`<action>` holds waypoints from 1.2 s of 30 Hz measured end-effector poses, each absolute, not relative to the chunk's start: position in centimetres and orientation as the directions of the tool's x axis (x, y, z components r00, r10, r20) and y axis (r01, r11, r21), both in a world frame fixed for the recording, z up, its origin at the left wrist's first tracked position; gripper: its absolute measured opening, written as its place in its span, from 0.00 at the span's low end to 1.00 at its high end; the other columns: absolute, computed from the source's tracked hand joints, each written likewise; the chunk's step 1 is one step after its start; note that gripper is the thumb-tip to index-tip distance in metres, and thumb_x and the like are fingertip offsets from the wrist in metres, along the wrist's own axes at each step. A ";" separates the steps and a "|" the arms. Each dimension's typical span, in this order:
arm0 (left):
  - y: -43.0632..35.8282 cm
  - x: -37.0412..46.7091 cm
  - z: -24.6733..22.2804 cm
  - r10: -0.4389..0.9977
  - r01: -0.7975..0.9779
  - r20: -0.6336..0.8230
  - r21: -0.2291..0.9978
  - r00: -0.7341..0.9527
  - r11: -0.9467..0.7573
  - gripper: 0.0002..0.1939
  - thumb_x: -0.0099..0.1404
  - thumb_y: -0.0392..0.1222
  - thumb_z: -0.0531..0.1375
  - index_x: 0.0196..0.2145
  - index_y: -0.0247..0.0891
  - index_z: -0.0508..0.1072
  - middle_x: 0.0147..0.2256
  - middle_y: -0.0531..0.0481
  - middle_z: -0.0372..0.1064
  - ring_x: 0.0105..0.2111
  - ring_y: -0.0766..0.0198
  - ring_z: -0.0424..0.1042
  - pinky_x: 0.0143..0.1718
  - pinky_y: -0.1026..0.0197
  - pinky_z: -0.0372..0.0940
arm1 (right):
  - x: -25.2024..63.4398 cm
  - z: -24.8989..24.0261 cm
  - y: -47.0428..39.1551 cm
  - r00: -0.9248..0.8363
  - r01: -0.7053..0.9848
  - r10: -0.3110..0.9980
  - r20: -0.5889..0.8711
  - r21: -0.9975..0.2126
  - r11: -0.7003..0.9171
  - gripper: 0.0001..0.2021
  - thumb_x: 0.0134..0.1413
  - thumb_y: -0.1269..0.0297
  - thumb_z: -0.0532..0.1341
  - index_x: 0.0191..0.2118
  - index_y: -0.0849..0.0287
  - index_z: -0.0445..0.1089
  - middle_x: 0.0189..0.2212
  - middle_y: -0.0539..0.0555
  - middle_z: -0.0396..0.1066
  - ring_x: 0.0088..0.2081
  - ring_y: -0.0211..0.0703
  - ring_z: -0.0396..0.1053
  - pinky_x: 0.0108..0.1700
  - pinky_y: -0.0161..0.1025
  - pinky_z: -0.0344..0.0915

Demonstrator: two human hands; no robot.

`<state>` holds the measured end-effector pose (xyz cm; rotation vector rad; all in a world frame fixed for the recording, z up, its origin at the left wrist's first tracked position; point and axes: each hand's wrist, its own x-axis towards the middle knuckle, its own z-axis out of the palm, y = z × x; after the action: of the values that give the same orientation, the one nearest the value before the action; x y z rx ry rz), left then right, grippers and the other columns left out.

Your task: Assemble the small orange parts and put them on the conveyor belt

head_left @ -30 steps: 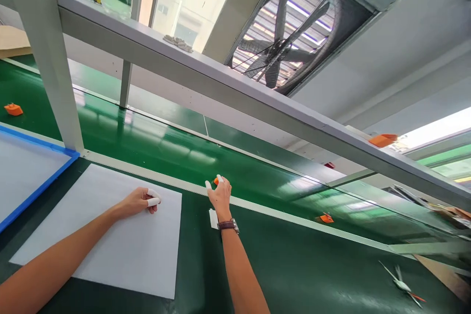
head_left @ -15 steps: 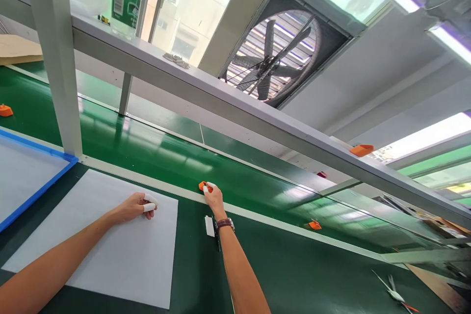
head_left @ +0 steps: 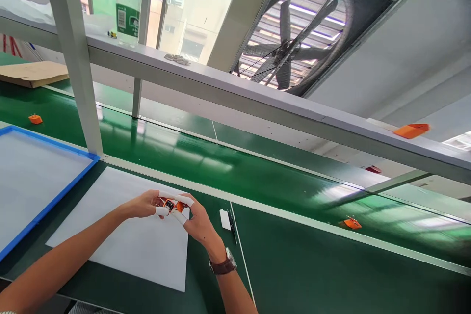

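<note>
A small orange part (head_left: 180,206) with a dark, square-looking face is held up between my hands. The fingers of my left hand (head_left: 149,205), with white covers on some of them, close on its left side. On the other side, my right hand (head_left: 196,217) pinches it between white-covered fingers, which hide some of its shape. Both hands are above a large white sheet (head_left: 143,250) lying on the dark green bench. A watch (head_left: 223,262) is on my right wrist.
A blue-edged white panel (head_left: 44,191) lies at left. Beyond the bench runs a green belt (head_left: 250,181) with orange parts (head_left: 36,118) on it. A white and black item (head_left: 225,219) lies right of the sheet. A shelf rail (head_left: 257,91) holds a bottle (head_left: 128,5).
My right hand has brought the orange part from the belt's near edge to my left hand above the sheet. Both hands now grip it. The camera view has shifted.
</note>
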<state>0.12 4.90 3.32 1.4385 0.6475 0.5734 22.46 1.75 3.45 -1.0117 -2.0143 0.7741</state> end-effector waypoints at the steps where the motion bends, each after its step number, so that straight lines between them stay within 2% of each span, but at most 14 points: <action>1: 4.6 0.0 3.4 0.729 0.032 -0.047 0.999 0.682 0.035 0.25 0.61 0.43 0.65 0.56 0.41 0.73 0.44 0.42 0.74 0.43 0.55 0.73 0.43 0.54 0.71 | 22.3 3.5 1.7 -0.415 0.358 0.839 0.352 -0.785 0.506 0.17 0.58 0.66 0.65 0.53 0.51 0.69 0.47 0.54 0.72 0.44 0.44 0.72 0.50 0.46 0.71; 3: 4.0 -0.3 3.3 0.778 0.051 -0.021 0.999 0.628 -0.015 0.24 0.60 0.42 0.66 0.54 0.41 0.75 0.45 0.43 0.73 0.43 0.54 0.73 0.43 0.55 0.70 | 22.0 3.4 1.6 -0.417 0.261 0.836 0.358 -0.834 0.487 0.16 0.58 0.65 0.66 0.51 0.52 0.70 0.47 0.54 0.72 0.45 0.43 0.73 0.50 0.46 0.72; 6: 2.9 -0.4 2.9 0.836 0.125 -0.001 0.989 0.549 -0.081 0.19 0.60 0.43 0.66 0.49 0.41 0.77 0.43 0.45 0.71 0.39 0.57 0.72 0.40 0.58 0.69 | 21.6 3.0 1.4 -0.440 0.134 0.822 0.361 -0.879 0.458 0.17 0.58 0.64 0.66 0.53 0.50 0.69 0.49 0.55 0.71 0.48 0.45 0.73 0.51 0.46 0.73; 10: 1.6 -0.4 2.3 0.873 0.232 0.035 0.958 0.486 -0.168 0.12 0.63 0.42 0.62 0.45 0.42 0.78 0.38 0.48 0.70 0.36 0.60 0.70 0.38 0.60 0.67 | 21.2 2.9 0.9 -0.511 0.042 0.784 0.353 -0.900 0.433 0.15 0.62 0.63 0.63 0.53 0.47 0.71 0.51 0.55 0.71 0.52 0.46 0.72 0.53 0.47 0.73; 13: 1.0 -0.3 1.8 0.880 0.241 0.084 0.945 0.468 -0.219 0.10 0.64 0.38 0.59 0.42 0.41 0.76 0.38 0.49 0.72 0.36 0.60 0.71 0.39 0.60 0.67 | 21.1 2.6 0.8 -0.513 -0.008 0.789 0.337 -0.921 0.389 0.12 0.63 0.62 0.62 0.51 0.48 0.72 0.51 0.55 0.72 0.52 0.46 0.72 0.52 0.47 0.74; 17: 0.9 0.3 0.9 0.916 0.190 0.098 0.964 0.388 -0.184 0.09 0.63 0.37 0.59 0.41 0.40 0.75 0.36 0.49 0.73 0.35 0.60 0.72 0.39 0.59 0.69 | 20.9 1.6 1.1 -0.403 0.053 0.846 0.349 -0.914 0.402 0.10 0.61 0.63 0.65 0.47 0.48 0.74 0.47 0.53 0.75 0.49 0.46 0.74 0.52 0.48 0.74; 20: 1.0 0.9 0.3 0.955 0.075 -0.018 0.997 0.297 -0.004 0.09 0.63 0.39 0.60 0.42 0.39 0.74 0.35 0.49 0.74 0.35 0.60 0.74 0.40 0.57 0.71 | 20.8 0.6 1.2 -0.302 0.131 0.867 0.396 -0.884 0.449 0.10 0.60 0.65 0.65 0.47 0.48 0.74 0.46 0.53 0.76 0.48 0.46 0.75 0.51 0.49 0.74; 23: 1.0 1.4 0.0 0.958 -0.067 -0.158 0.982 0.240 0.179 0.11 0.63 0.42 0.63 0.43 0.38 0.74 0.40 0.47 0.75 0.39 0.57 0.77 0.44 0.53 0.73 | 20.6 -0.1 1.0 -0.257 0.194 0.856 0.448 -0.844 0.500 0.12 0.60 0.67 0.65 0.48 0.48 0.73 0.45 0.53 0.76 0.47 0.46 0.75 0.50 0.48 0.74; 27: 1.2 1.5 0.4 0.936 -0.133 -0.234 0.952 0.262 0.275 0.17 0.61 0.44 0.66 0.47 0.37 0.76 0.45 0.44 0.76 0.47 0.53 0.75 0.51 0.50 0.72 | 20.5 -0.7 0.8 -0.245 0.269 0.811 0.531 -0.767 0.583 0.15 0.61 0.70 0.63 0.51 0.48 0.72 0.48 0.54 0.75 0.49 0.46 0.74 0.50 0.47 0.74; 31: 1.4 1.4 0.8 0.923 -0.153 -0.243 0.942 0.297 0.297 0.18 0.62 0.46 0.66 0.49 0.38 0.76 0.46 0.44 0.77 0.49 0.52 0.75 0.53 0.49 0.70 | 20.5 -1.1 0.8 -0.167 0.321 0.806 0.567 -0.742 0.588 0.14 0.61 0.72 0.63 0.51 0.51 0.72 0.48 0.55 0.74 0.49 0.46 0.74 0.50 0.47 0.75; 36: 1.6 1.3 -0.1 0.954 -0.098 -0.154 0.978 0.258 0.184 0.13 0.64 0.48 0.64 0.42 0.38 0.78 0.41 0.46 0.78 0.42 0.55 0.77 0.45 0.54 0.72 | 19.8 -1.6 0.5 -0.212 0.266 0.781 0.588 -0.734 0.625 0.19 0.60 0.75 0.64 0.53 0.50 0.70 0.46 0.54 0.75 0.47 0.45 0.75 0.47 0.45 0.76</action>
<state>1.27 1.56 -0.06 1.1060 1.0149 0.9578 19.82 0.52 -1.61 -0.8518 -1.7704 0.5961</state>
